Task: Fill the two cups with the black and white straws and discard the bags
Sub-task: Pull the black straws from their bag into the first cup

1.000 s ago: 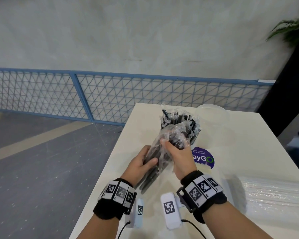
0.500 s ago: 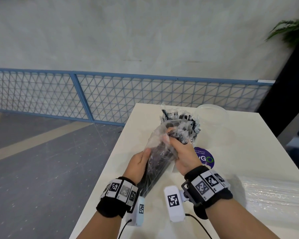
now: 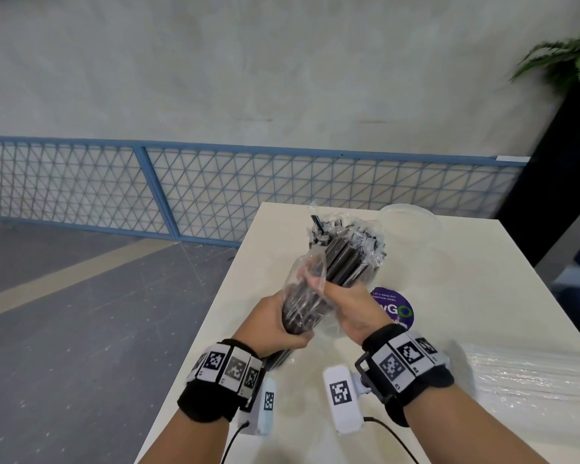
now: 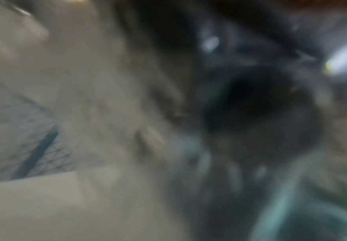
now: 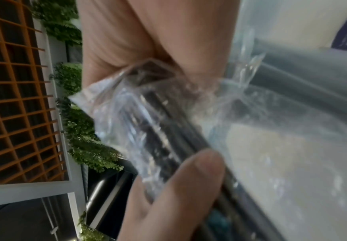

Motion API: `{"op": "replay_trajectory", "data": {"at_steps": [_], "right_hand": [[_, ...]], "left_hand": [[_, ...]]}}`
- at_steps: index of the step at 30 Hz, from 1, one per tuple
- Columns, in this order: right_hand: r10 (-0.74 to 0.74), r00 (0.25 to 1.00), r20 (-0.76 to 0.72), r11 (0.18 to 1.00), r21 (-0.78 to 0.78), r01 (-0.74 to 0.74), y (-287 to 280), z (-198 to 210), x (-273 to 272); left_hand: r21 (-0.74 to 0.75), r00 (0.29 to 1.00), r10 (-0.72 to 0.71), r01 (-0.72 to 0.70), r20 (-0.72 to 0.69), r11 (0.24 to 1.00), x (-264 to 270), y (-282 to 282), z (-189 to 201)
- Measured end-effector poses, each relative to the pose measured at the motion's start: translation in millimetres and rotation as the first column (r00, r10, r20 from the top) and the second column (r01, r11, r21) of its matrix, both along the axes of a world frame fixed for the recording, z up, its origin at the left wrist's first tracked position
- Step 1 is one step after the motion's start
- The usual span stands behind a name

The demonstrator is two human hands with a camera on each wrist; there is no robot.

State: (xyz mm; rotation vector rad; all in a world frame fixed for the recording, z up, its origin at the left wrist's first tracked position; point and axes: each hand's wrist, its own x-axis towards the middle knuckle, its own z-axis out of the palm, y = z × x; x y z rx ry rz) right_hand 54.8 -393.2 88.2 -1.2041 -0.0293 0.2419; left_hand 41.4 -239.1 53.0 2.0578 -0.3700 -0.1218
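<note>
A bundle of black straws [image 3: 344, 262] sticks out of a clear plastic bag [image 3: 303, 279] above the white table [image 3: 466, 279]. My left hand [image 3: 275, 326] grips the bag's lower end around the straws. My right hand [image 3: 339, 303] pinches the bag's loose upper edge against the bundle; in the right wrist view its thumb and fingers hold crinkled bag [image 5: 147, 122] over dark straws [image 5: 168, 146]. A clear cup [image 3: 407, 226] stands behind the bundle. A bag of white straws [image 3: 529, 390] lies at the right. The left wrist view is blurred.
A purple round sticker [image 3: 397, 311] lies on the table beside my right hand. The table's left edge drops to a grey floor, with a blue mesh fence [image 3: 215, 192] beyond. A dark planter with a green plant [image 3: 570, 61] stands at the far right.
The bag has slid down the bundle toward me, baring more of the black straws at the top. My left hand has shifted to grip lower, and both hands have drawn a little closer.
</note>
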Motion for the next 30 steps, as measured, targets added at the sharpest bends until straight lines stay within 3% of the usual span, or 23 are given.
{"op": "replay_trajectory", "data": {"at_steps": [7,10,12,14,16,22,27,30], "right_hand": [[-0.203,0.978,-0.041,0.970,0.132,0.206,-1.5,-2.5,6.2],[-0.127,0.991,-0.039,0.963,0.233,0.133,-8.2,1.9,8.1],[-0.034,0.999,0.027,0.990,0.139,0.030,-4.7,0.0,3.4],[-0.034,0.998,0.059,0.998,0.050,0.031,1.0,-2.0,-1.5],[-0.120,0.990,0.069,0.992,0.043,0.117,1.3,0.0,1.1],[-0.334,0.943,0.012,0.891,0.329,0.311,-29.6,33.3,27.7],[-0.458,0.875,0.156,0.858,0.336,0.389,-45.5,58.2,39.0],[-0.541,0.790,0.286,0.840,0.213,0.499,-46.3,64.4,43.8]], "left_hand": [[0.016,0.998,0.019,-0.017,-0.065,1.000,-7.0,-4.7,-6.4],[0.001,0.997,0.032,-0.032,-0.071,0.999,-7.6,-4.1,-3.4],[-0.018,0.997,0.029,-0.031,-0.067,0.999,-6.0,-4.2,-1.2],[-0.029,0.997,0.033,-0.035,-0.068,0.999,-4.2,-4.0,0.0],[-0.011,0.997,0.037,-0.037,-0.062,0.999,-2.5,-2.4,-1.1],[0.056,0.993,0.110,-0.107,-0.046,0.993,0.7,13.2,-8.5],[0.001,0.978,0.199,-0.199,-0.059,0.980,-0.9,26.3,-21.1],[-0.012,0.971,0.238,-0.239,-0.034,0.971,0.1,31.2,-24.3]]}}
